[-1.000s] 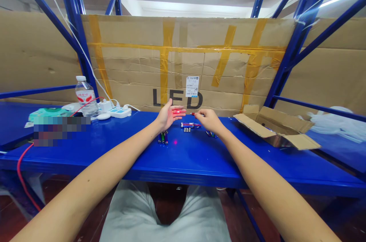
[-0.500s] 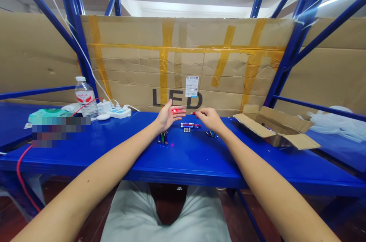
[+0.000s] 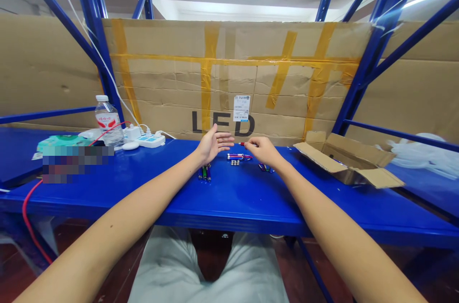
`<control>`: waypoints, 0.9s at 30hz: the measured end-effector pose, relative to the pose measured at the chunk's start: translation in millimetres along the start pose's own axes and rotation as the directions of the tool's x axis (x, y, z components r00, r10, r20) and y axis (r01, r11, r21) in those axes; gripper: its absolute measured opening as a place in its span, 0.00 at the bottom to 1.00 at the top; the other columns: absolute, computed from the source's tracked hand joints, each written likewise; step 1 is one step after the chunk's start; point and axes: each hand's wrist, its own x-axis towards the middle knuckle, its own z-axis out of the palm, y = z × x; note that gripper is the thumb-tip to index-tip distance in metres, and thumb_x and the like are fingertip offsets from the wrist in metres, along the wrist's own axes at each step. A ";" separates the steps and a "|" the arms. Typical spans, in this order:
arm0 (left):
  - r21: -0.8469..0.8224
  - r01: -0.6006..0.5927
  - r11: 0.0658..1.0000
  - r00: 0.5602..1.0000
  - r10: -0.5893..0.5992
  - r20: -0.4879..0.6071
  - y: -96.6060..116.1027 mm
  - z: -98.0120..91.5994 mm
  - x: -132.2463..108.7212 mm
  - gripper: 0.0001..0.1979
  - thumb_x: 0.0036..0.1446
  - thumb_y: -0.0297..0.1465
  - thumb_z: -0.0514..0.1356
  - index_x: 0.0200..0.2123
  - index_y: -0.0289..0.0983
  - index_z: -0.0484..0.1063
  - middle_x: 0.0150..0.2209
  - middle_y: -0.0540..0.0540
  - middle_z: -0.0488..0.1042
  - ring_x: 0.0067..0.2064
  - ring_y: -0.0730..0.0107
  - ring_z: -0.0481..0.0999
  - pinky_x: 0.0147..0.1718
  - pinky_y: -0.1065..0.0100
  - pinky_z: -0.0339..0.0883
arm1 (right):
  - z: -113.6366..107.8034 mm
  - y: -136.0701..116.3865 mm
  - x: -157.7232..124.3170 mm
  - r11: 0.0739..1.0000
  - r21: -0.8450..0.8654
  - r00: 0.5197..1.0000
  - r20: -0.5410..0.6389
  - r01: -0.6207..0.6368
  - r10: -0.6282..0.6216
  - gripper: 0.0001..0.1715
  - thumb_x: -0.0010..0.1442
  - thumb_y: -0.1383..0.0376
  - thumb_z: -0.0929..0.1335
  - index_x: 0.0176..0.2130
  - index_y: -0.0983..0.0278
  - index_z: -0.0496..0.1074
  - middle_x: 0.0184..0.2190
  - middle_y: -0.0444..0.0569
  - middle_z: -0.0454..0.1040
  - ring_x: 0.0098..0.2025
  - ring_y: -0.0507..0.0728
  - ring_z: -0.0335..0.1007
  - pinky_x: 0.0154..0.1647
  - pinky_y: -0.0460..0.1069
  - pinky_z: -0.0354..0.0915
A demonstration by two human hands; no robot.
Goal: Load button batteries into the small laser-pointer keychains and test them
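Note:
My left hand (image 3: 212, 145) is raised above the table with its fingers stretched out and its palm turned towards my right hand. A small red laser pointer (image 3: 242, 144) sticks out from the closed fingers of my right hand (image 3: 264, 150), its tip aimed at the left palm. Between and below the hands lie purple and red metal pen-like tubes (image 3: 239, 156), with several small silver button cells (image 3: 235, 163) in front. Several dark and green tubes (image 3: 204, 174) lie under my left wrist. Small colored metal clips (image 3: 266, 168) rest beneath my right wrist, partly hidden.
An open cardboard box (image 3: 346, 164) stands on the blue table (image 3: 229, 202) at right. To the left are a water bottle (image 3: 107, 124), a white power strip (image 3: 150, 139), a teal packet (image 3: 59, 143) and a red cable (image 3: 27, 212). Large cardboard (image 3: 172, 83) closes off the back.
The bright red light spot on my left palm and the faint glow on the table have gone out. Both hands stay nearly where they were.

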 end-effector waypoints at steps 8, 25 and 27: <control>-0.012 -0.002 1.000 1.000 0.002 -0.022 1.1 2.5 -0.8 0.34 0.63 0.53 0.44 0.42 0.28 0.74 0.45 0.30 0.76 0.45 0.55 0.78 0.44 0.60 0.69 | -0.8 -4.2 -1.6 1.000 0.010 1.000 0.025 -0.018 0.018 0.19 0.57 0.58 0.62 0.21 0.65 0.68 0.19 0.43 0.65 0.24 0.51 0.57 0.27 0.48 0.51; 0.088 -0.058 0.994 0.997 0.062 -0.042 -3.9 0.7 2.3 0.25 0.61 0.49 0.52 0.41 0.32 0.74 0.43 0.34 0.77 0.42 0.58 0.78 0.45 0.58 0.69 | 1.0 -0.1 0.8 0.996 0.085 0.999 0.043 0.005 -0.009 0.21 0.59 0.56 0.62 0.24 0.66 0.72 0.22 0.45 0.70 0.27 0.53 0.61 0.29 0.47 0.54; 0.272 -0.138 0.952 0.988 0.152 -0.029 -8.8 0.0 3.4 0.17 0.56 0.42 0.60 0.40 0.33 0.74 0.39 0.38 0.78 0.39 0.61 0.78 0.43 0.59 0.69 | 3.4 4.2 2.1 0.991 0.121 0.997 0.059 0.049 -0.056 0.21 0.60 0.55 0.62 0.29 0.66 0.75 0.27 0.47 0.74 0.30 0.54 0.64 0.32 0.48 0.57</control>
